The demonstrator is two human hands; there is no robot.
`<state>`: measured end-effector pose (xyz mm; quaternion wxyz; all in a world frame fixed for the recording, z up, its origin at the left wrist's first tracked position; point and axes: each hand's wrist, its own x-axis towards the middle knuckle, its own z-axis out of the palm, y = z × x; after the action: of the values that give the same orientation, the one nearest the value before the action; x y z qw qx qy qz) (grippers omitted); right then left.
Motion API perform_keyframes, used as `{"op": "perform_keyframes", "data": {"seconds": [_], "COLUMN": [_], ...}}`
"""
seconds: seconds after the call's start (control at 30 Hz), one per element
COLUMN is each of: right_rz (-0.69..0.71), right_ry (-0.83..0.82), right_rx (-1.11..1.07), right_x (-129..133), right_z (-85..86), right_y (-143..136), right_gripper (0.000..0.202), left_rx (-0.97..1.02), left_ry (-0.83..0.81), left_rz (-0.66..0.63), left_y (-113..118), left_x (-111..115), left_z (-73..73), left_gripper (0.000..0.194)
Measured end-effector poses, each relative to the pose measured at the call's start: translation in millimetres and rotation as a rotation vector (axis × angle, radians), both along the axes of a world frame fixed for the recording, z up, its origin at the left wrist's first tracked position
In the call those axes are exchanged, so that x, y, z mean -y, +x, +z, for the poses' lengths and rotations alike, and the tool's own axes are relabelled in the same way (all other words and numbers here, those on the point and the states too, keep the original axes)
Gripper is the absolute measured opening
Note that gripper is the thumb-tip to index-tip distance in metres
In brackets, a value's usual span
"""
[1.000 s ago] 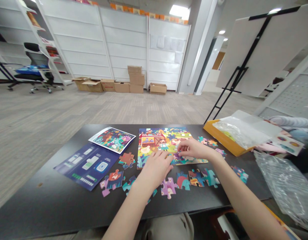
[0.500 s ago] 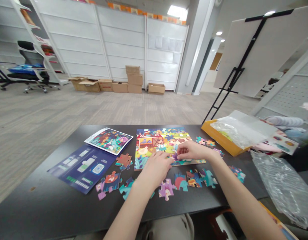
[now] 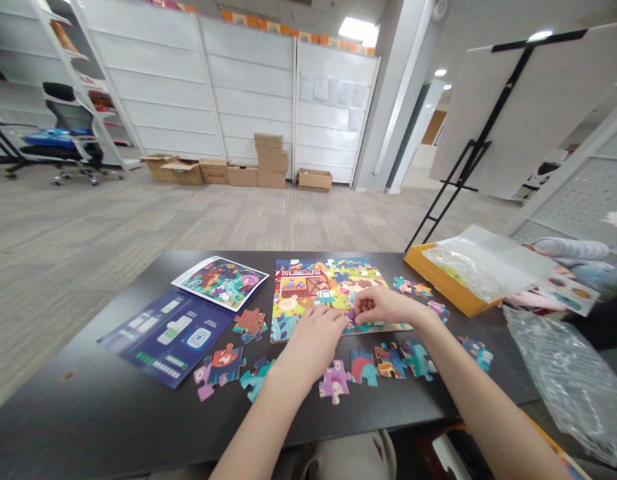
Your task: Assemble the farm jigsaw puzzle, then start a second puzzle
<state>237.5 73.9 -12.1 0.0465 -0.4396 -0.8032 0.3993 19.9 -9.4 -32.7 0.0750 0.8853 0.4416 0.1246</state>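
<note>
A colourful farm puzzle lies flat on the black table, a red barn at its left side. My left hand rests palm down over the puzzle's lower edge, fingers stretched out. My right hand is beside it on the puzzle's lower right part, its fingers curled in a pinch at a purple area; what they hold, if anything, is hidden. Loose pieces lie in front of the puzzle, among them a pink-purple piece, a red and blue piece and a teal piece. Left of the puzzle is a brown piece.
A picture sheet and a dark blue leaflet lie on the table's left. At the right are a yellow box with plastic inside and a clear plastic bag. An easel board stands behind.
The view has shifted slightly. Both hands remain at nearly the same place on the puzzle, with no clear change in their grip.
</note>
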Motion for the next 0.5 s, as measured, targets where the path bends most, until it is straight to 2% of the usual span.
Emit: {"op": "perform_keyframes", "data": {"seconds": [0.13, 0.33, 0.5], "right_rz": [0.036, 0.084, 0.041], "right_ry": [0.004, 0.126, 0.073], "right_rx": [0.009, 0.055, 0.060], "right_x": [-1.8, -2.1, -1.0], "right_z": [-1.8, 0.4, 0.0], "right_y": [3.2, 6.0, 1.7], "right_gripper": [0.026, 0.024, 0.024], "left_rx": [0.000, -0.016, -0.007], "left_ry": [0.003, 0.026, 0.015], "left_rz": [0.018, 0.037, 0.038], "left_y": [-0.7, 0.1, 1.4], "left_x": [1.6, 2.3, 2.3], "left_z": [1.3, -1.4, 0.2], "left_gripper": [0.020, 0.015, 0.015]}}
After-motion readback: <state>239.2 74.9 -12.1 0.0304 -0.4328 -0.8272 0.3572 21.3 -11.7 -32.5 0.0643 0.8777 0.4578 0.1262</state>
